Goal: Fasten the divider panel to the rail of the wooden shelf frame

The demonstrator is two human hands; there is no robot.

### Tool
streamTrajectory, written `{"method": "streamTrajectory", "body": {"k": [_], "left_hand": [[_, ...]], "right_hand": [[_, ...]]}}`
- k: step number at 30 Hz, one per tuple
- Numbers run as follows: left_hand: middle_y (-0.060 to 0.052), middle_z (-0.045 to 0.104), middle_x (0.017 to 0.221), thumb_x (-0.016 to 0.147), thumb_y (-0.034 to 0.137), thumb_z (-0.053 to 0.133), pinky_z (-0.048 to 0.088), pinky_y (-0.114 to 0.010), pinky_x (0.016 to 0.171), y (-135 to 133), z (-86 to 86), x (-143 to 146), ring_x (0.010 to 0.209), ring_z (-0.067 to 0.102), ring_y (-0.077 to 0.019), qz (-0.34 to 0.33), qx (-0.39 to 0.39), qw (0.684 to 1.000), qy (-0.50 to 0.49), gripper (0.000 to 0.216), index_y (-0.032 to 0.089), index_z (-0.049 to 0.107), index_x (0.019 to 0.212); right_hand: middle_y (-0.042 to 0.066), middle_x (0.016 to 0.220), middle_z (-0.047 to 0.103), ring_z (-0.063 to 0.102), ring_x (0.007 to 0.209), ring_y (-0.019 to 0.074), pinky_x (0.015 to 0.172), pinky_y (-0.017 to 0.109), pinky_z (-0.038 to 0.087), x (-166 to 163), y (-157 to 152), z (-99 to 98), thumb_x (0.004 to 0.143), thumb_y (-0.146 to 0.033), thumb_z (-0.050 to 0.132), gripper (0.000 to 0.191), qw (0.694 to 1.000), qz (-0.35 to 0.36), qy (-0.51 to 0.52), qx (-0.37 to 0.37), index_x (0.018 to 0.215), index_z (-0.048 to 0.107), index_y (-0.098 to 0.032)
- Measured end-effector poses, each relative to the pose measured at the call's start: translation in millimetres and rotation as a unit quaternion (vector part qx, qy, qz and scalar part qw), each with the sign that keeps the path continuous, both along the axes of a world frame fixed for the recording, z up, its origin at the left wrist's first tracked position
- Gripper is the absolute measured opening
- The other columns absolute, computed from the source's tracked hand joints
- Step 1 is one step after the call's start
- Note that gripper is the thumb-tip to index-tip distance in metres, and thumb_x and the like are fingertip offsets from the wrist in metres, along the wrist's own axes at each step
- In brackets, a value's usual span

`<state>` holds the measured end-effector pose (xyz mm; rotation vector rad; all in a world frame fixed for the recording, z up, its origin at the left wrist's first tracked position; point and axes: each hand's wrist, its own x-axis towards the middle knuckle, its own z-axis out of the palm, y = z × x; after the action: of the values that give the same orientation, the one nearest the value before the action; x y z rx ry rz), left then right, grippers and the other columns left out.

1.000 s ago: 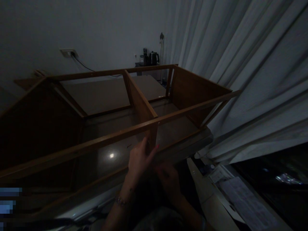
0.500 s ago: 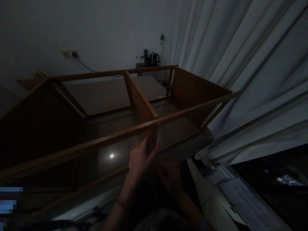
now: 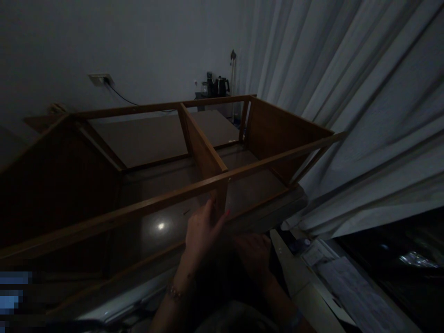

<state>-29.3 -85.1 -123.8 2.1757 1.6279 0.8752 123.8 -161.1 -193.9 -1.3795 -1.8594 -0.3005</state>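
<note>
A large brown wooden frame (image 3: pixel 159 200) spans the view, with side panels and a middle divider (image 3: pixel 204 145). At the divider's near end, my left hand (image 3: pixel 199 231) grips the short wooden upright (image 3: pixel 221 194) just under the near top rail, fingers behind it and thumb on its right side. My right hand (image 3: pixel 253 252) is low in front of the frame, right of the left hand and apart from the upright. Darkness and blur obscure its fingers, and I cannot make out anything in them.
White curtains (image 3: pixel 312 69) hang along the right side. A dark kettle (image 3: pixel 220 86) stands on a small stand by the far wall. A cord runs from a wall socket (image 3: pixel 100 79). Papers (image 3: pixel 357 286) lie at lower right.
My right hand has shifted slightly to the right and turned, its fingers now lying more across. My left hand keeps its hold on the upright, and the frame has stayed put.
</note>
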Motion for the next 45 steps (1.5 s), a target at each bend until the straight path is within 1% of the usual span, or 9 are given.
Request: {"method": "streamTrajectory", "body": {"k": [5, 11, 18, 25, 30, 34, 36, 40, 45], "left_hand": [[-0.005, 0.067, 0.084, 0.087, 0.056, 0.044, 0.044, -0.026, 0.060, 0, -0.9, -1, 0.074, 0.064, -0.0186, -0.005, -0.008, 1.000, -0.003, 0.041, 0.019, 0.054, 0.102], [-0.004, 0.066, 0.082, 0.087, 0.057, 0.044, 0.044, -0.027, 0.060, -1, -0.6, -1, 0.072, 0.063, -0.0185, 0.001, -0.004, 1.000, -0.003, 0.041, 0.020, 0.054, 0.101], [-0.005, 0.066, 0.081, 0.087, 0.058, 0.044, 0.044, -0.026, 0.059, 0, -0.8, -1, 0.073, 0.064, -0.0187, -0.001, -0.011, 1.000, 0.001, 0.042, 0.019, 0.054, 0.100], [-0.005, 0.067, 0.082, 0.087, 0.057, 0.044, 0.045, -0.027, 0.061, 0, -1.3, -1, 0.073, 0.064, -0.0188, -0.001, -0.008, 1.000, 0.000, 0.042, 0.019, 0.054, 0.103], [-0.005, 0.067, 0.083, 0.087, 0.057, 0.044, 0.045, -0.027, 0.060, -1, -0.3, -1, 0.073, 0.064, -0.0188, 0.001, 0.004, 1.000, 0.006, 0.044, 0.019, 0.053, 0.108], [-0.004, 0.066, 0.078, 0.087, 0.057, 0.044, 0.045, -0.026, 0.059, -1, 0.5, -1, 0.071, 0.064, -0.0187, 0.002, 0.012, 1.000, 0.008, 0.042, 0.019, 0.054, 0.105], [-0.004, 0.066, 0.078, 0.087, 0.057, 0.044, 0.045, -0.026, 0.060, -1, 0.9, -1, 0.071, 0.064, -0.0187, 0.004, 0.017, 1.000, 0.012, 0.041, 0.019, 0.054, 0.102], [-0.004, 0.067, 0.080, 0.087, 0.056, 0.044, 0.045, -0.026, 0.059, -1, 1.3, 0, 0.071, 0.064, -0.0185, 0.001, 0.000, 1.000, 0.010, 0.041, 0.019, 0.053, 0.103], [-0.004, 0.067, 0.080, 0.087, 0.056, 0.044, 0.045, -0.026, 0.059, -1, -0.3, -1, 0.072, 0.064, -0.0185, 0.000, 0.000, 1.000, 0.002, 0.042, 0.019, 0.054, 0.103]], "right_hand": [[0.001, 0.071, 0.069, 0.060, 0.064, 0.0147, 0.065, 0.028, 0.041, -8, -2, -5.1, 0.094, -0.031, 0.051, 0.018, 0.984, 0.027, 0.171, -0.037, 0.088, 0.065, -0.022], [0.002, 0.073, 0.069, 0.064, 0.065, 0.0155, 0.059, 0.023, 0.048, -24, -8, -6.3, 0.086, -0.036, 0.059, 0.018, 0.896, 0.014, 0.387, -0.217, 0.081, 0.064, -0.019], [0.003, 0.071, 0.067, 0.062, 0.065, 0.0161, 0.061, 0.024, 0.046, -25, -5, 4.2, 0.086, -0.043, 0.053, 0.028, 0.860, 0.013, 0.435, -0.265, 0.077, 0.063, -0.018], [0.004, 0.083, 0.066, 0.062, 0.075, 0.0165, 0.065, 0.024, 0.048, -28, -5, 7.8, 0.088, -0.042, 0.052, 0.025, 0.837, 0.012, 0.463, -0.291, 0.092, 0.060, -0.018], [0.004, 0.088, 0.065, 0.062, 0.075, 0.0158, 0.061, 0.024, 0.050, -30, -5, 5.9, 0.088, -0.032, 0.054, 0.022, 0.880, 0.014, 0.424, -0.211, 0.107, 0.056, -0.020], [0.006, 0.090, 0.066, 0.062, 0.081, 0.0184, 0.071, 0.030, 0.051, -28, -2, -1.0, 0.092, -0.021, 0.045, 0.020, 0.954, 0.055, 0.266, -0.130, 0.107, 0.059, -0.022], [0.005, 0.089, 0.067, 0.062, 0.081, 0.0190, 0.073, 0.033, 0.052, -26, 0, -6.7, 0.094, -0.018, 0.040, 0.024, 0.970, 0.095, 0.198, -0.101, 0.108, 0.059, -0.023], [0.004, 0.083, 0.067, 0.063, 0.074, 0.0173, 0.068, 0.030, 0.053, -23, 2, -14.4, 0.094, -0.023, 0.045, 0.018, 0.970, 0.106, 0.210, -0.058, 0.105, 0.060, -0.023], [0.003, 0.079, 0.068, 0.064, 0.073, 0.0163, 0.066, 0.028, 0.053, -19, 0, -8.7, 0.090, -0.028, 0.057, 0.012, 0.958, 0.071, 0.266, -0.082, 0.088, 0.067, -0.022]]}}
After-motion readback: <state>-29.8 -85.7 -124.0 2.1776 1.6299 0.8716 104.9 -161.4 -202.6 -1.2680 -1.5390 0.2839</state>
